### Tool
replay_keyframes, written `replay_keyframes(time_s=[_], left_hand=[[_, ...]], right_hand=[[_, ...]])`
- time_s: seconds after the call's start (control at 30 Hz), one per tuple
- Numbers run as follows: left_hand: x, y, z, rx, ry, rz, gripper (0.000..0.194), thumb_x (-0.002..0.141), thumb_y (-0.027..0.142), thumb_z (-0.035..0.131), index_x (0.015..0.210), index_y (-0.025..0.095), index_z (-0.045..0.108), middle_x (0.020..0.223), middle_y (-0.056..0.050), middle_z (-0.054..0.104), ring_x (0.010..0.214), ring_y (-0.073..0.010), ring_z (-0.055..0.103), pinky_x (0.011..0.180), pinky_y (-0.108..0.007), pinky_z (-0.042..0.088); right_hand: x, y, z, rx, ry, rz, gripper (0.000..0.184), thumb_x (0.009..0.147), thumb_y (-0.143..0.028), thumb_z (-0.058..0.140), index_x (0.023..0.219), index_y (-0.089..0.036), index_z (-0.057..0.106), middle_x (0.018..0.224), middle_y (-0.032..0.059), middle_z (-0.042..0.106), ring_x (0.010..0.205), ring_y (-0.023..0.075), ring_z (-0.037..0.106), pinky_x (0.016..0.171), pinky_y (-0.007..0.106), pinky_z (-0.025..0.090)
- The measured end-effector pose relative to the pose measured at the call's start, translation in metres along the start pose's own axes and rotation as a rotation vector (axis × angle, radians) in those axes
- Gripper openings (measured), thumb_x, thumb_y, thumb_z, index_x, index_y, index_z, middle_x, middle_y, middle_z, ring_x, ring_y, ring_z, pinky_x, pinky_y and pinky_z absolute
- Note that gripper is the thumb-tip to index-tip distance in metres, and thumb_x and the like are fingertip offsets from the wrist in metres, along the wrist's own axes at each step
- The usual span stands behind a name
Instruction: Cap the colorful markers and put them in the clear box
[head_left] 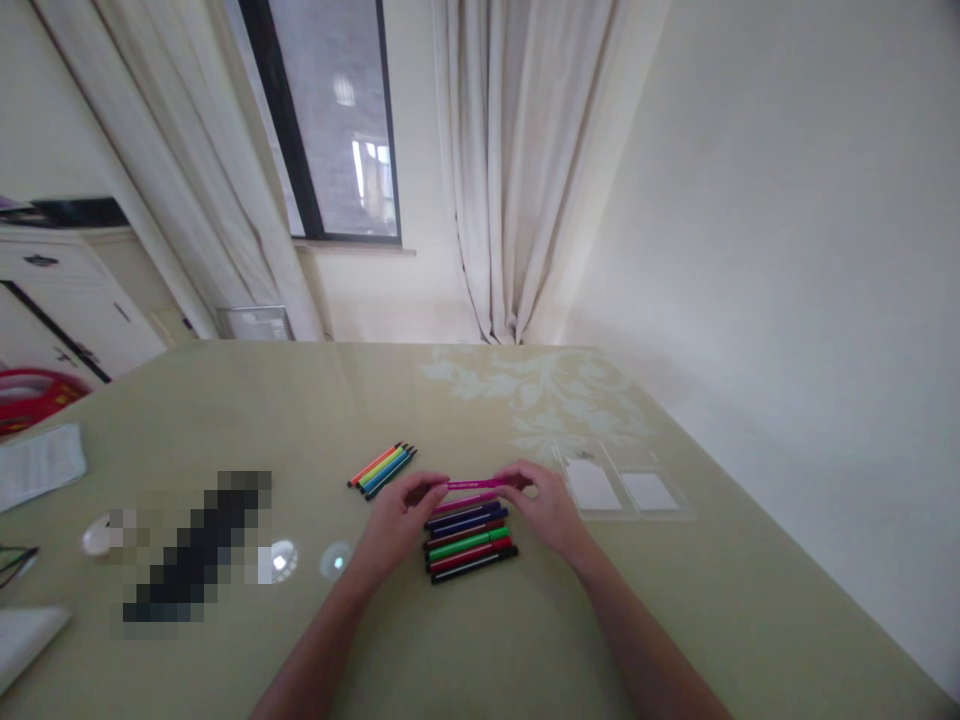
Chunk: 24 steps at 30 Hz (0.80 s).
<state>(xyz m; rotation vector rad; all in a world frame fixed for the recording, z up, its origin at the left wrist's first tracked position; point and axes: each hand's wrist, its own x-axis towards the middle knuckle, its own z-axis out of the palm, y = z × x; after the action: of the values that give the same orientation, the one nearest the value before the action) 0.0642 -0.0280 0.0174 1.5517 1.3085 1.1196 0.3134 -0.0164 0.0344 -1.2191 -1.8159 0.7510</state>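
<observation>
You are at a wide table (675,600) covered in a pale olive cloth with a lighter leaf pattern toward its far right. Behind it hang cream curtains (517,170) on either side of a dark-framed window (330,120), and a bare white wall (810,230) runs along your right.

Your left hand (394,525) and right hand (551,510) together hold a pink pen (476,484) level, each pinching one end with the fingertips, just above the table. Directly under it lies a row of pens (469,540) side by side: pink, dark blue, dark red, green, red and black, nearest you. A second small bunch of pens (382,468), orange, yellow, green and blue, lies a little to the far left, apart from the row.

A clear plastic case (622,490) lies open and flat just right of your right hand. To your left you have a blurred-out dark thing, two small round glints on the cloth, a folded grey cloth (41,462) near the left edge, and a red object (30,392) beyond that edge.

The table's right edge runs close along the wall. The near middle between your forearms is bare cloth, and so is the far middle toward the window.
</observation>
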Motion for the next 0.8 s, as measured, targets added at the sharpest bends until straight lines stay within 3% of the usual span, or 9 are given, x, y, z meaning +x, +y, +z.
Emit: replay_keyframes(time_s=[0.13,0.37,0.5,0.57,0.67,0.8], left_hand=[[-0.001,-0.005,0.001,0.236,-0.032,0.13,0.024,0.09,0.042,0.066,0.095,0.024,0.081,0.094,-0.006,0.078,0.088,-0.0248,0.07,0.08,-0.035,0.053],[-0.002,-0.006,0.0,0.419,-0.107,0.195,0.025,0.095,0.042,0.063,0.092,0.025,0.081,0.098,-0.008,0.074,0.097,-0.0265,0.066,0.09,-0.038,0.048],[-0.002,-0.009,-0.001,0.419,-0.149,0.195,0.025,0.093,0.044,0.065,0.1,0.026,0.082,0.104,-0.008,0.075,0.101,-0.0268,0.067,0.093,-0.038,0.048],[0.001,-0.015,-0.004,0.404,-0.1,0.183,0.026,0.093,0.042,0.064,0.101,0.025,0.081,0.106,-0.008,0.075,0.102,-0.0273,0.067,0.094,-0.039,0.049],[0.006,-0.025,-0.017,0.459,0.086,0.134,0.028,0.095,0.038,0.057,0.098,0.022,0.08,0.104,-0.01,0.075,0.099,-0.0279,0.068,0.093,-0.041,0.051],[0.008,-0.035,-0.045,0.748,0.35,0.018,0.036,0.099,0.035,0.047,0.111,0.018,0.076,0.112,-0.013,0.073,0.104,-0.0307,0.065,0.095,-0.043,0.049]], right_hand=[[0.0,0.005,0.003,-0.073,-0.076,-0.022,0.014,0.093,-0.033,0.069,0.092,-0.023,0.078,0.088,0.004,0.078,0.084,0.0206,0.072,0.079,0.033,0.056],[0.004,0.03,-0.008,-0.205,0.203,0.028,0.02,0.095,-0.029,0.058,0.099,-0.021,0.075,0.099,0.0083,0.077,0.092,0.0239,0.071,0.083,0.037,0.055],[0.005,0.037,-0.012,-0.339,0.201,0.053,0.012,0.091,-0.024,0.063,0.089,-0.021,0.074,0.094,0.0076,0.074,0.089,0.0246,0.069,0.084,0.038,0.053],[0.004,0.037,-0.009,-0.391,0.16,0.042,0.009,0.089,-0.023,0.066,0.086,-0.022,0.074,0.094,0.0075,0.072,0.091,0.025,0.068,0.087,0.039,0.053],[0.003,0.034,-0.004,-0.473,0.11,0.032,0.007,0.09,-0.022,0.069,0.084,-0.022,0.074,0.096,0.008,0.07,0.095,0.0262,0.066,0.089,0.039,0.052],[0.003,0.03,-0.001,-0.541,0.086,0.044,0.009,0.089,-0.017,0.069,0.083,-0.022,0.073,0.1,0.0083,0.069,0.099,0.0263,0.065,0.092,0.038,0.05]])
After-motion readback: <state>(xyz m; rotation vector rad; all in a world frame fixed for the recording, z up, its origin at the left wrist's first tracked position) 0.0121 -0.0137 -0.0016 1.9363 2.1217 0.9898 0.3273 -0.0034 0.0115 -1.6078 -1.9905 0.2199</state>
